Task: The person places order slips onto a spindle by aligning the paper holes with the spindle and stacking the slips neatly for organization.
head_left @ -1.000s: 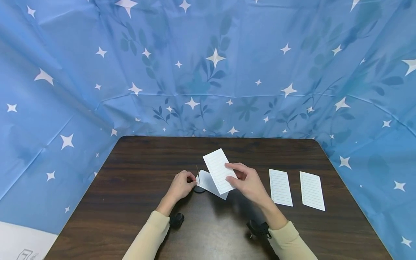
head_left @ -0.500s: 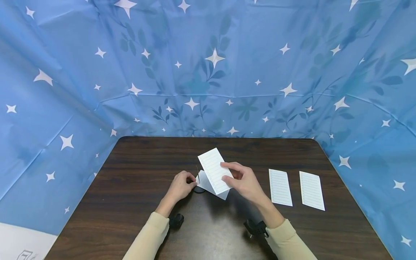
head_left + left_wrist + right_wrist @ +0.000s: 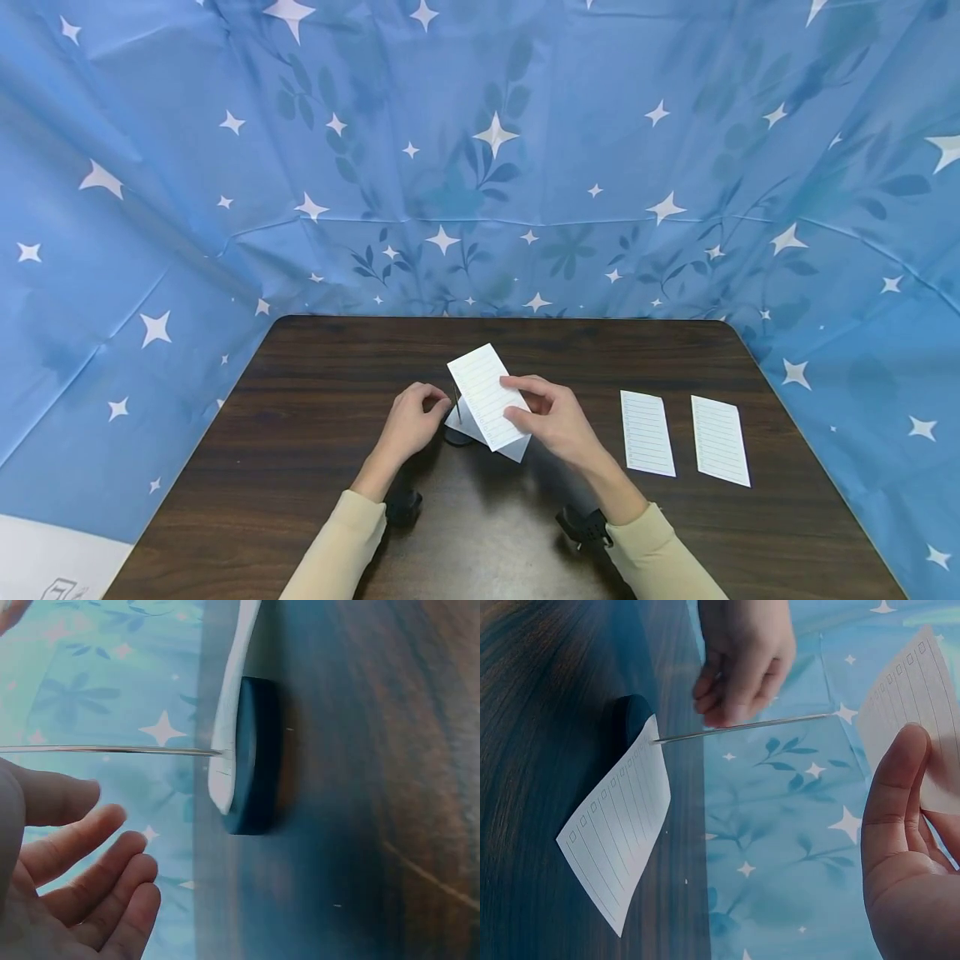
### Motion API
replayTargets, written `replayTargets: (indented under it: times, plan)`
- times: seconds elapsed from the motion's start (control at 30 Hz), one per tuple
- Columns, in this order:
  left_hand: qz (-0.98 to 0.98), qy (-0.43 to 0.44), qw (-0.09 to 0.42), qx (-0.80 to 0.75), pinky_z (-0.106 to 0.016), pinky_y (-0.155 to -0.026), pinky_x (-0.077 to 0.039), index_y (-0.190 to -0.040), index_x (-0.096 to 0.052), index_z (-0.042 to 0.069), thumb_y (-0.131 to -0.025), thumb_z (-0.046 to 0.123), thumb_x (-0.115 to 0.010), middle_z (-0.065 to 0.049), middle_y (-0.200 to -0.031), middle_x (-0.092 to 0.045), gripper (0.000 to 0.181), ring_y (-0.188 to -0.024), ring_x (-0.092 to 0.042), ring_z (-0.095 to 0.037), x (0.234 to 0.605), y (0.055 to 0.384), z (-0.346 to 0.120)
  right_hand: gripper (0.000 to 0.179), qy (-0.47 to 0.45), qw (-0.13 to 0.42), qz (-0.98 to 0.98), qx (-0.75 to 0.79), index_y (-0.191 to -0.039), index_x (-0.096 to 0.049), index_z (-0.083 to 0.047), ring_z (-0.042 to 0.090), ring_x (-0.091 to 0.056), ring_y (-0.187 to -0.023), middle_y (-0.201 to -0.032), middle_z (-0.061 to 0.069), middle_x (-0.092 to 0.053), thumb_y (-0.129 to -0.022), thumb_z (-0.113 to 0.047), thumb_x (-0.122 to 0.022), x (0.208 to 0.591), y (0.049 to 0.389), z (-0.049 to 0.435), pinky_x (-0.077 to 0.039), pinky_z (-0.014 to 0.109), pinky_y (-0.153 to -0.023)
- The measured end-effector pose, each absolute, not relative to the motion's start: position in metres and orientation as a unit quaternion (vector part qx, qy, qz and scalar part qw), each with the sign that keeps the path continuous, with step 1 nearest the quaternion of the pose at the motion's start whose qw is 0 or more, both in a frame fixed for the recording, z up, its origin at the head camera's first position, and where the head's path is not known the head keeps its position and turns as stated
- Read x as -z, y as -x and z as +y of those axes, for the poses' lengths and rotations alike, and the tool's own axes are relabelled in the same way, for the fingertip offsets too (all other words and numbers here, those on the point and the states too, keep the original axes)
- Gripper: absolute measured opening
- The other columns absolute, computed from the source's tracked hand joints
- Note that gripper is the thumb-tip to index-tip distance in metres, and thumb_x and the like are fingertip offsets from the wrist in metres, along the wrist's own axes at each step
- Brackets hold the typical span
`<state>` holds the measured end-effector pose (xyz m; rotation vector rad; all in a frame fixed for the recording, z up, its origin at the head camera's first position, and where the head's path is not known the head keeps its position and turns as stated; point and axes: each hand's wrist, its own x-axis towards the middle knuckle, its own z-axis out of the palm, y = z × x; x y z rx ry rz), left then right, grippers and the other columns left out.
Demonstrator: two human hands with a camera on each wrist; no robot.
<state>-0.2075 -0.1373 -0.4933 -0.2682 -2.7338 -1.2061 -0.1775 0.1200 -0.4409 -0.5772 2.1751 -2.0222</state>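
Observation:
A paper spike with a thin metal pin (image 3: 112, 749) and a round black base (image 3: 259, 765) stands on the table. One white lined slip (image 3: 622, 817) is pierced near its end by the pin and lies low over the base. My left hand (image 3: 411, 421) is beside the pin, fingers loosely bent and holding nothing; the left wrist view has the fingers (image 3: 90, 862) apart from the metal. My right hand (image 3: 558, 421) pinches a second lined slip (image 3: 483, 392) by its right edge between thumb and fingers, raised above the first slip. In the head view it overlaps the pin's top.
Two more lined slips, a nearer one (image 3: 648, 433) and an outer one (image 3: 721, 442), lie side by side on the dark wooden table (image 3: 315, 375) to the right. A blue star-patterned curtain (image 3: 480, 183) hangs behind the table's far edge.
My right hand has carried its slip leftward toward the pin. My left hand has let go of the pierced slip's corner and drawn slightly back to the left.

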Motion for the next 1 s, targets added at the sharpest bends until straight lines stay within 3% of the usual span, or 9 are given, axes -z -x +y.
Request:
replayTargets:
  times: [0.37, 0.53, 1.0]
  plan:
    - [-0.869, 0.085, 0.138, 0.468, -0.042, -0.081, -0.049, -0.107, -0.074, 0.005, -0.105, 0.022, -0.058, -0.006, -0.098, -0.067, 0.023, -0.090, -0.060, -0.022, 0.474, 0.207, -0.137, 0.047, 0.198, 0.077, 0.709, 0.672, -0.136, -0.060, 0.004, 0.018, -0.063, -0.085, -0.130, 0.023, -0.059, -0.092, -0.004, -0.073, 0.444, 0.181, 0.118, -0.053, 0.026, -0.066]
    - [-0.848, 0.069, 0.142, 0.506, -0.044, -0.083, -0.048, -0.106, -0.073, 0.003, -0.108, 0.028, -0.052, -0.009, -0.101, -0.068, 0.033, -0.092, -0.062, -0.024, 0.465, 0.207, -0.135, 0.047, 0.194, 0.090, 0.706, 0.675, -0.137, -0.060, 0.003, 0.019, -0.065, -0.087, -0.133, 0.023, -0.058, -0.092, -0.003, -0.073, 0.445, 0.183, 0.116, -0.055, 0.026, -0.069]
    - [-0.826, 0.060, 0.143, 0.541, -0.035, -0.072, -0.049, -0.097, -0.075, 0.006, -0.099, 0.022, -0.068, -0.006, -0.090, -0.070, 0.017, -0.079, -0.060, -0.020, 0.459, 0.211, -0.128, 0.046, 0.196, 0.115, 0.707, 0.670, -0.137, -0.058, 0.006, 0.020, -0.065, -0.088, -0.130, 0.027, -0.059, -0.094, -0.003, -0.070, 0.450, 0.187, 0.113, -0.056, 0.026, -0.073]
